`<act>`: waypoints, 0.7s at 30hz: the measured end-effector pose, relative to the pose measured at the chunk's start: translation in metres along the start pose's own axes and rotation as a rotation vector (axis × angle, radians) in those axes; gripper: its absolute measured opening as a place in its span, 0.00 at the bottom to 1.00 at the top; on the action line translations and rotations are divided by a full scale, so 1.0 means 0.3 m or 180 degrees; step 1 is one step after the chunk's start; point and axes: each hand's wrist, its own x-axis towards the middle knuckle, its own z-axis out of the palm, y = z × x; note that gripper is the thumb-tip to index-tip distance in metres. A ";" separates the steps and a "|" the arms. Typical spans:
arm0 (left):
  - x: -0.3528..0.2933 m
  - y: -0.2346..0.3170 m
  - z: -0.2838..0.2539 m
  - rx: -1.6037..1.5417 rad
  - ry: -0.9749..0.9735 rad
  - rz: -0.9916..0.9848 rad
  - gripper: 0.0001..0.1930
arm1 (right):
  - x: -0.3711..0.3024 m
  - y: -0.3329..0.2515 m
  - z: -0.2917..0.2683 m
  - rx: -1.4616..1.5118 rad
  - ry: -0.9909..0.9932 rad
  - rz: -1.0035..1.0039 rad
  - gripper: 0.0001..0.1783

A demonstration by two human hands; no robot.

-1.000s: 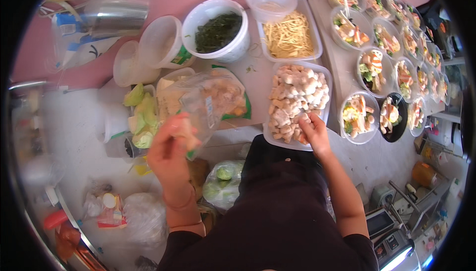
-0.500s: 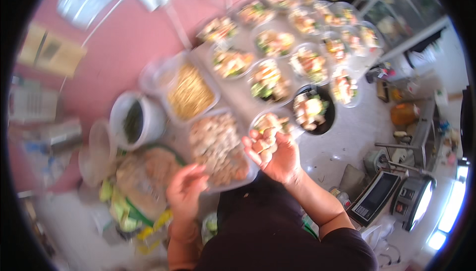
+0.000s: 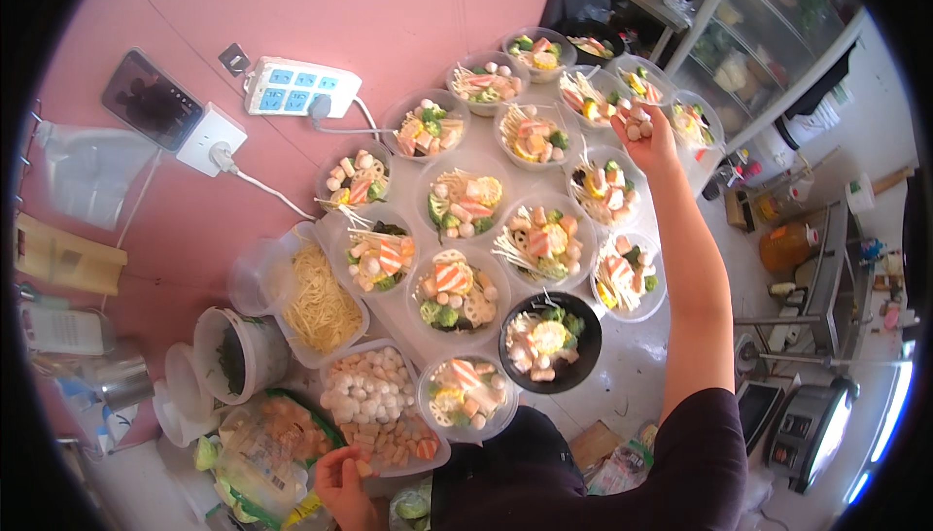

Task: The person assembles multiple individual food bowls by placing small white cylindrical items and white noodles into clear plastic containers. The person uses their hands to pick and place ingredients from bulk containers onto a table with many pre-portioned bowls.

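Observation:
My right hand [image 3: 657, 147] reaches far over the table with several pale fish balls [image 3: 639, 125] cupped in its fingers. It is beside the clear bowls at the far right, one of them a filled bowl [image 3: 643, 80] with broccoli and sliced sticks. My left hand [image 3: 342, 490] is low at the near left, its fingers pinched around a small pale piece [image 3: 363, 469]. Just beyond it stands a clear tub [image 3: 437, 453] of white balls [image 3: 364, 390] and pinkish cut chunks [image 3: 394, 442]. Nearest me is a clear bowl [image 3: 469, 395] of mixed food, beside a black bowl [image 3: 520, 374].
Filled clear bowls, such as one with lotus root slices [image 3: 476, 309], crowd the table. At left are a tub of noodle-like strips [image 3: 319, 303], a white bucket [image 3: 219, 329] and a plastic bag [image 3: 258, 463]. A power strip [image 3: 303, 87] hangs on the pink wall.
My right hand has moved from above the nearest bowl to the far right bowls, still holding balls. My left hand has drawn down toward me. The view has shifted, showing more wall.

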 end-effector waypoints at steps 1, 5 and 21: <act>-0.011 0.009 -0.011 0.0123 0.0057 -0.0091 0.09 | 0.057 0.023 0.040 0.0025 -0.0004 0.0054 0.20; -0.054 0.014 -0.015 0.0504 0.0514 -0.0087 0.10 | 0.290 0.166 0.240 0.0124 -0.0078 0.0501 0.14; -0.074 -0.026 -0.173 0.0139 0.1042 0.0061 0.07 | -0.125 0.250 0.409 -0.1335 -0.2041 -0.0237 0.17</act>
